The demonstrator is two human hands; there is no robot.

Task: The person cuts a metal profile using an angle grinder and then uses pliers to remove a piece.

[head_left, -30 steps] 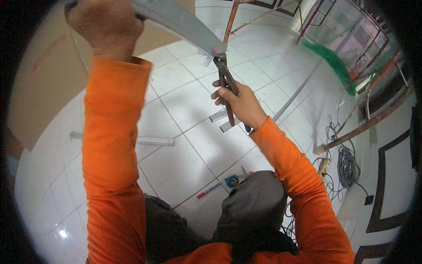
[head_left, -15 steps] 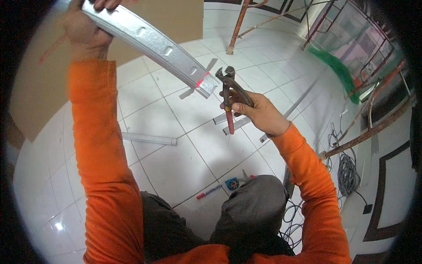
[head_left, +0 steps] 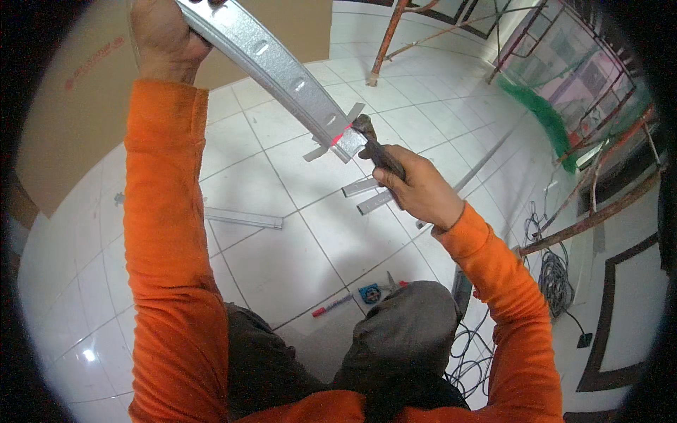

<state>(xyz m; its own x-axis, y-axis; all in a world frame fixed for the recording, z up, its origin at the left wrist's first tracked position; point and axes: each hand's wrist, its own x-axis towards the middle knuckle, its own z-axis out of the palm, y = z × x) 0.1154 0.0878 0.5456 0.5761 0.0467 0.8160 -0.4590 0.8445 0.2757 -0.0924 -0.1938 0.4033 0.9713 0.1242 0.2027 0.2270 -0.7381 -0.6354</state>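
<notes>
My left hand (head_left: 169,39) grips a long silvery metal channel (head_left: 296,84) near the upper edge of the view, and the channel slants down toward the middle. A red line crosses it close to its lower end, where flaps of cut metal stick out on both sides. Closed around dark pincers (head_left: 384,156), my right hand (head_left: 427,185) holds them at that end. The pincers' jaws (head_left: 364,127) are at the end flap of the channel; whether they bite on the metal is hard to see. Most of the handles are hidden in my palm.
On the white tiles lie metal channel pieces (head_left: 243,217), a red-capped marker (head_left: 331,306) and a blue tape measure (head_left: 369,293) by my knee. A brown board (head_left: 261,42) is at far left. Rusty scaffolding (head_left: 599,215), green netting (head_left: 539,113) and coiled cable (head_left: 556,282) are to the right.
The channel has shifted right and slightly down with my left hand. In my right hand the pincers have turned and their jaws have come to the channel's end; the handles are gripped closer.
</notes>
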